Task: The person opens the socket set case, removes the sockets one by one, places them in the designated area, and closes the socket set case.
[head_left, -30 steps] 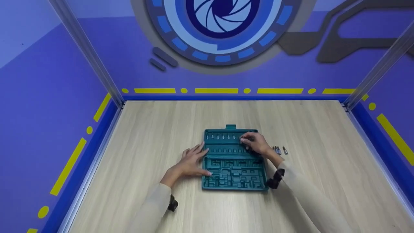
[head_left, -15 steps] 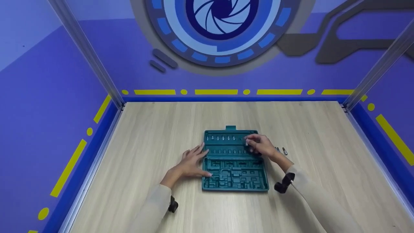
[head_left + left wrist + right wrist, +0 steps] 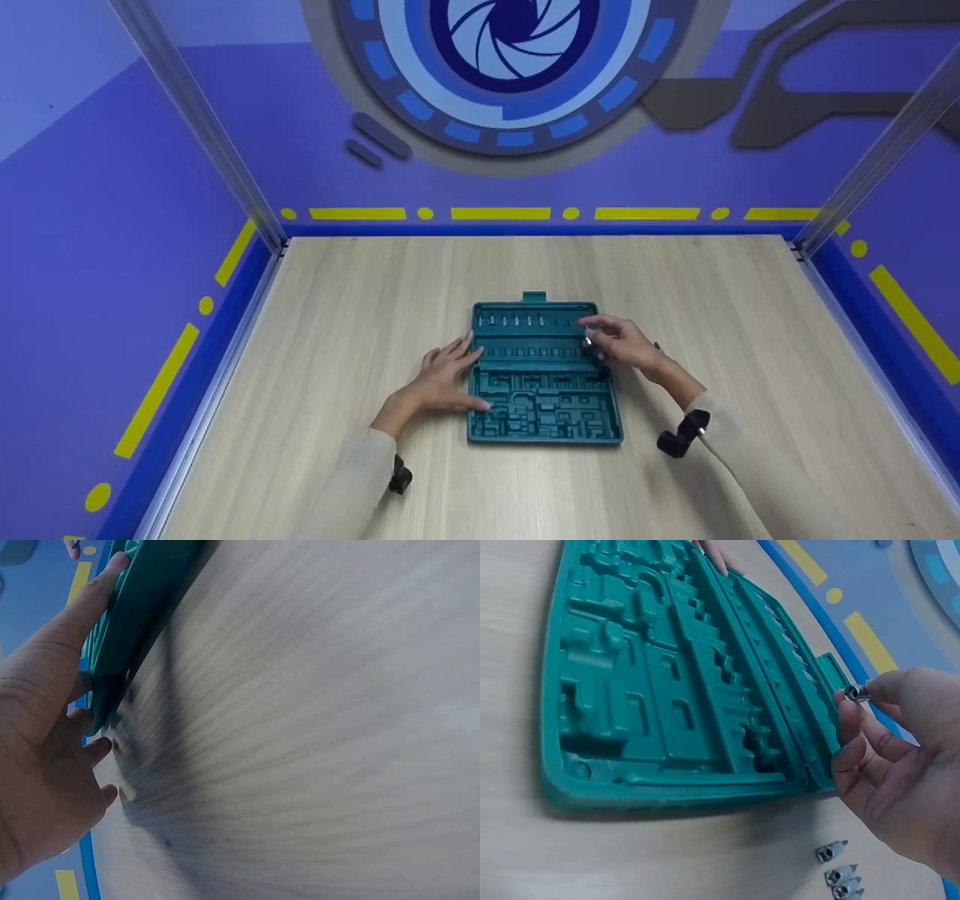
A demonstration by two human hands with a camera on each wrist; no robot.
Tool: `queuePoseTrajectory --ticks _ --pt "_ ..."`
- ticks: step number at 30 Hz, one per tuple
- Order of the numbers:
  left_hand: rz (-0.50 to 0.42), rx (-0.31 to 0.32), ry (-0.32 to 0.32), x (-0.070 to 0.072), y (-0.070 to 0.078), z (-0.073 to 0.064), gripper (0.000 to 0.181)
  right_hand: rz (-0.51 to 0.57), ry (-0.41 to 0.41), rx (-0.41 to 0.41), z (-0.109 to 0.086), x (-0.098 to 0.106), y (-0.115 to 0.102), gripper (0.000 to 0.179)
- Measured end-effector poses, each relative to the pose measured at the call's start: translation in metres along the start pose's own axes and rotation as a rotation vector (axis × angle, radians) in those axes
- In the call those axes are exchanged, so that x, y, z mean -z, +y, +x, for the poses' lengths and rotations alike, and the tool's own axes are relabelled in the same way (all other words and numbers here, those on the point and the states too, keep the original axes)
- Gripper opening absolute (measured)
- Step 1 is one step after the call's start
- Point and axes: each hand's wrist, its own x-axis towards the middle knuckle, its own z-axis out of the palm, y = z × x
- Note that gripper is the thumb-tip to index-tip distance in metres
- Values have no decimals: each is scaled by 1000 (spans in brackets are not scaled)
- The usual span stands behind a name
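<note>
An open green plastic tool case [image 3: 546, 405] lies on the table, with several small metal bit sockets [image 3: 517, 320] in its top row. My left hand [image 3: 439, 379] rests on the case's left edge, fingers spread; in the left wrist view the thumb [image 3: 101, 585] lies along the rim. My right hand [image 3: 624, 343] is over the right side of the lid half. Between its thumb and fingertips it pinches a bit socket [image 3: 857, 692], square hole showing in the right wrist view. Its bit end is hidden by the fingers.
Several loose bit sockets [image 3: 844, 877] lie on the wooden table [image 3: 360, 300] right of the case, mostly behind the right hand in the head view. The case's latch tab [image 3: 534, 296] points toward the back wall. Blue panels enclose the table.
My right hand has moved right and slightly nearer, away from the top row, holding the bit socket, and now covers most of the loose ones. The left hand and case have stayed put.
</note>
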Motion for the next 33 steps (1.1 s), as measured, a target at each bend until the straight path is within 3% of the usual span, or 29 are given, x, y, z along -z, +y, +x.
queuePoseTrajectory --ticks 10,15,24,33 --pt "3 -6 4 0 1 -1 110 79 -40 -50 -9 13 4 40" --pt "5 -7 0 0 2 -1 109 69 -67 -55 -11 18 7 42" --pt "-2 -17 -13 -1 4 0 108 33 -130 4 -19 29 12 49" --pt "6 -8 -8 1 3 0 110 15 -95 18 -26 42 14 51"
